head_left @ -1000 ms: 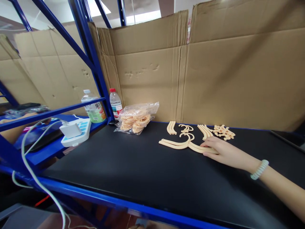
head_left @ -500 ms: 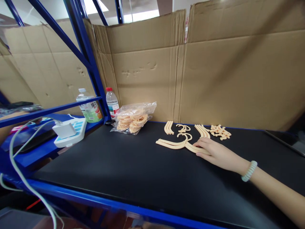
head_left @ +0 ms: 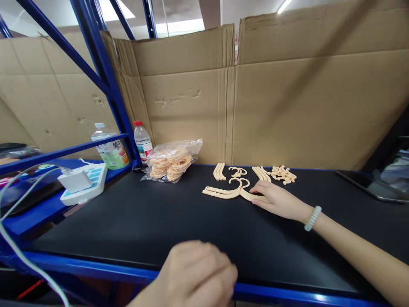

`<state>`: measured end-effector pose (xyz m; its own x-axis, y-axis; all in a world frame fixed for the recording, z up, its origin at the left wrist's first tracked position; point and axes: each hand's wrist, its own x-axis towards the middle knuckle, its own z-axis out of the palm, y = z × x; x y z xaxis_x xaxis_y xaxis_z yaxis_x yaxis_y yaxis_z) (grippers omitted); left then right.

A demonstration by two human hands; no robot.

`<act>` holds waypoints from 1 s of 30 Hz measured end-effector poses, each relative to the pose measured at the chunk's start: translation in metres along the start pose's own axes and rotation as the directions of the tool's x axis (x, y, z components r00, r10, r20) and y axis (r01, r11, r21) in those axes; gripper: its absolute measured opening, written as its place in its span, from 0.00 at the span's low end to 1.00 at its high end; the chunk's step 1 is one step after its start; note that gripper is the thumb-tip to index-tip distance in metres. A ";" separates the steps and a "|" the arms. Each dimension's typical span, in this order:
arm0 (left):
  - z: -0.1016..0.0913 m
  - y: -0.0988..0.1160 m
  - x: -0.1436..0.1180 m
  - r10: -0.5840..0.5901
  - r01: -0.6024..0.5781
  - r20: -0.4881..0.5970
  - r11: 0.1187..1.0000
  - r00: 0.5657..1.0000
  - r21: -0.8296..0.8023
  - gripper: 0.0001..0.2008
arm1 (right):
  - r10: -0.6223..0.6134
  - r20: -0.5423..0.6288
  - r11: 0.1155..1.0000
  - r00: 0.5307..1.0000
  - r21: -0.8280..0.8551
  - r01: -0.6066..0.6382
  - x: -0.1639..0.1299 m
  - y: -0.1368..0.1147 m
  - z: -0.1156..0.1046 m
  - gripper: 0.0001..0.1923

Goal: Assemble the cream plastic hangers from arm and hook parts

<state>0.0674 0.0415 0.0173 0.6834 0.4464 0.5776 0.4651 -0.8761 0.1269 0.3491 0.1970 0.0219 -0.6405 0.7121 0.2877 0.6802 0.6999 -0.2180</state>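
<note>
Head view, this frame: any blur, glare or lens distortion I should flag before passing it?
Head view: the left hand, closed in a loose fist at the bottom edge, is soft and out of focus; the right hand, resting on the cream plastic hanger pieces, is sharp. Ceiling lights blow out at the top; the blue metal shelf rail shows a small glare spot. Wide-angle bending curves the brown cardboard wall.
</note>
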 end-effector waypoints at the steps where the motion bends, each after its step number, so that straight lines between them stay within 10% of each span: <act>1: -0.009 -0.006 0.014 0.012 -0.011 -0.019 0.998 1.000 0.056 0.13 | 0.000 -0.031 1.000 1.000 0.001 0.000 0.002 0.001 0.000 0.13; 8: -0.044 -0.064 0.087 -0.089 0.081 0.038 0.982 0.995 0.173 0.11 | 0.067 -0.149 0.993 0.987 -0.090 -0.081 0.035 0.015 -0.005 0.10; 18: 0.008 -0.184 0.118 -0.203 0.153 0.179 0.954 0.963 0.258 0.11 | 0.200 -0.128 0.975 0.971 -0.074 -0.211 0.095 0.031 0.011 0.07; 30: 0.024 -0.212 0.098 -0.178 0.169 0.179 0.984 0.968 0.061 0.08 | 0.214 -0.278 0.975 0.936 0.110 -0.191 0.104 0.042 0.010 0.02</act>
<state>0.0488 0.2753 0.0279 0.6792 0.6203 0.3924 0.6077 -0.7750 0.1733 0.3070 0.3010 0.0333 -0.3549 0.8013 0.4816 0.7462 0.5531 -0.3704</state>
